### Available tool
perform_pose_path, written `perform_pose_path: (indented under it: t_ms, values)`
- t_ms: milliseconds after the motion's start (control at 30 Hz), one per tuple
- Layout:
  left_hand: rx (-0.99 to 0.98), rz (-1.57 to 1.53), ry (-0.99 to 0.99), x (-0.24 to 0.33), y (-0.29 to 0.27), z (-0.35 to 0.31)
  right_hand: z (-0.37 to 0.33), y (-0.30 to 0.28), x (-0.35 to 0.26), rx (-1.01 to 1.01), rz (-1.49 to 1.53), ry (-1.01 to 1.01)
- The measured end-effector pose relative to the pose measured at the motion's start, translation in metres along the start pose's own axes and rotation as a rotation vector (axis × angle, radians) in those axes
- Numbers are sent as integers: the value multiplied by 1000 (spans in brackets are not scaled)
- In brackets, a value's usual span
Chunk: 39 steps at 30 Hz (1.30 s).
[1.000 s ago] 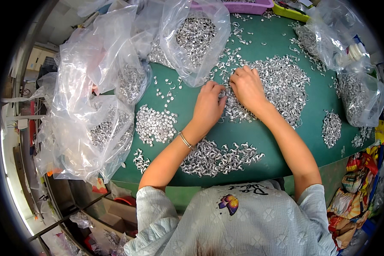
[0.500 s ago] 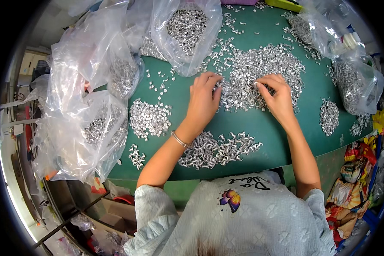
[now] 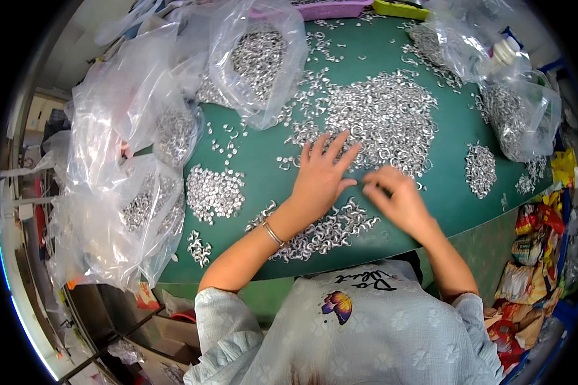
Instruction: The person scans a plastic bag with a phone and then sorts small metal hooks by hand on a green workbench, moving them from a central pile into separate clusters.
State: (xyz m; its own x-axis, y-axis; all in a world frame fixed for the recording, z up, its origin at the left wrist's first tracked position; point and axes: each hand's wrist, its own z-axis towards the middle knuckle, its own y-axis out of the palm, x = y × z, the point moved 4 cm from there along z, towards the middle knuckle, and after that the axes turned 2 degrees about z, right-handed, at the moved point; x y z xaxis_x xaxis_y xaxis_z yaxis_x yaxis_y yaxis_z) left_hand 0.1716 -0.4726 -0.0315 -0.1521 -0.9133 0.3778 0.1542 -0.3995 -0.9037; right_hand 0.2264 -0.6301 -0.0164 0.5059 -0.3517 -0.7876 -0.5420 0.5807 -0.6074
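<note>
My left hand (image 3: pixel 321 174) lies with spread fingers at the lower left edge of a large heap of small silvery metal pieces (image 3: pixel 385 115). Nothing shows in its grasp. To its right, my right hand (image 3: pixel 397 197) is over the green table (image 3: pixel 430 224) between that heap and a nearer pile of curved metal pieces (image 3: pixel 334 231). Its fingers are curled but smeared by motion, so whether they hold a piece cannot be made out. The left forearm crosses the left part of the nearer pile.
Small roundish pieces (image 3: pixel 215 194) and a little cluster (image 3: pixel 199 248) lie at left. An oval pile (image 3: pixel 480 170) sits at right. Clear plastic bags of metal pieces (image 3: pixel 257 64) line the left and back; another bag (image 3: pixel 520 119) stands right. Purple (image 3: pixel 334 9) and yellow-green trays (image 3: pixel 401 9) are behind.
Both hands have drawn nearer to me, off the heap's middle. The left hand's fingers have spread; the right hand has moved toward the left hand. The whole view has shifted slightly.
</note>
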Motion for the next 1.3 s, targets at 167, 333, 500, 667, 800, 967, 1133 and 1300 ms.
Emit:
perform_pose_path:
  t_ms: [167, 333, 500, 667, 800, 967, 1133, 1300]
  values:
    - [37, 64, 152, 15, 21, 55, 17, -62, 71, 554, -597, 190]
    - [-27, 116, 92, -4, 41, 73, 11, -8, 71, 352, -477, 117]
    - [20, 206, -41, -27, 22, 66, 17, -22, 41, 203, -352, -99]
    - [29, -56, -22, -17, 13, 114, 54, -80, 101, 362, -155, 169]
    - [171, -142, 92, -1, 41, 178, 94, -99, 130, 594, -551, 245]
    - [39, -247, 157, -27, 73, 201, 97, -59, 129, 403, -174, 90]
    - [-130, -535, 177, -19, 32, 162, 72, -53, 80, 235, 268, -31]
    - [-128, -423, 246, -19, 8, 97, 45, -43, 49, -85, 67, -237]
